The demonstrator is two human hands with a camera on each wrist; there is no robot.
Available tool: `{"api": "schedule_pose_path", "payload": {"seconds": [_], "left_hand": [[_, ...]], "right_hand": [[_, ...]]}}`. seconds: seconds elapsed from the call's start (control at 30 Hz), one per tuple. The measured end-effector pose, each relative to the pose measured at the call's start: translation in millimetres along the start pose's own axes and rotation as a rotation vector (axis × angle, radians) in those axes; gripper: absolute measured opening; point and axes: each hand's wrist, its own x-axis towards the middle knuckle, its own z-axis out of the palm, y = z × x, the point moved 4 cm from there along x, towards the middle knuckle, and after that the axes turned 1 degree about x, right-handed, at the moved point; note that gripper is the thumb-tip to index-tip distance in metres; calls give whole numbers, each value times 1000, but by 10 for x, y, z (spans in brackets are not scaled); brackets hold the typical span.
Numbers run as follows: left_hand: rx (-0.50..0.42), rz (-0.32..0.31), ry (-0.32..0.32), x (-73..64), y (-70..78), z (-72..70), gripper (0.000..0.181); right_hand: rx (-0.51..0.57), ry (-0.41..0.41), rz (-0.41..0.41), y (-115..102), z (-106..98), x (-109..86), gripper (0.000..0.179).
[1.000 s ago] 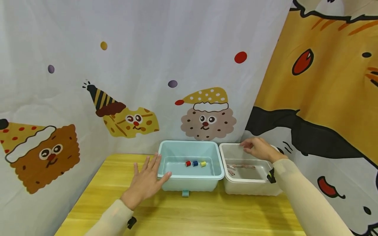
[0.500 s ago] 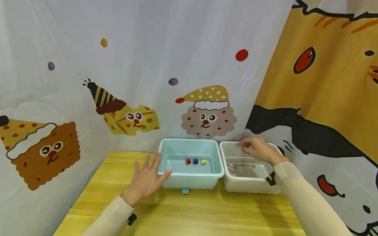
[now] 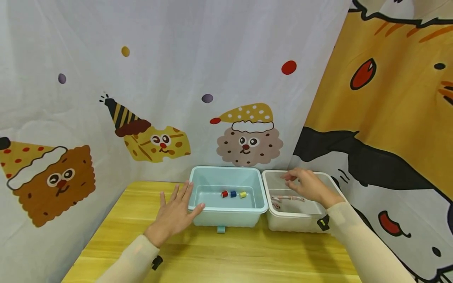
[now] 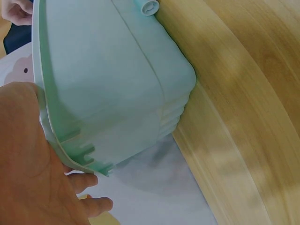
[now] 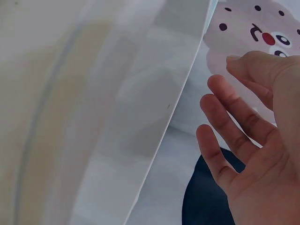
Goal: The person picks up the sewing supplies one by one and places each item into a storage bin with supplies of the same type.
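My left hand [image 3: 171,220] is spread with straight fingers at the left rim of a light-blue bin [image 3: 226,218]; in the left wrist view the palm [image 4: 28,164] lies right along that rim. Inside the bin sit three small spools in a row: red [image 3: 224,194], blue [image 3: 233,194] and yellow [image 3: 242,194]. To the right, my right hand [image 3: 308,188] hovers over a white bin [image 3: 293,225], its fingers loosely bent and nothing between them. Thin pinkish cord-like bundles [image 3: 291,198] lie on that bin's floor, partly hidden by the rim.
Both bins stand side by side at the back of a yellow wood-grain table [image 3: 219,255]. Behind them hangs a white cloth [image 3: 159,78] with cartoon prints, and an orange printed one [image 3: 396,94] closes off the right side. A small tab [image 3: 221,229] juts from the blue bin's front.
My right hand has shifted slightly left and nearer to me over the white bin, its fingers a little more apart. The left hand, spools and cord-like bundles have stayed in place.
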Motion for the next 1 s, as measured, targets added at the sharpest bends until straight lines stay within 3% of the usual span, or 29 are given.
{"api": "schedule_pose_path", "payload": {"seconds": [0.3, 0.8, 1.0], "left_hand": [[-3, 10, 12, 12, -2, -19, 102], [-12, 5, -2, 1, -10, -3, 104], [-14, 8, 8, 8, -1, -3, 104]], "right_hand": [[-12, 32, -43, -142, -19, -53, 23], [-9, 14, -69, -368, 39, -169, 28], [-20, 67, -127, -466, 74, -221, 27]]}}
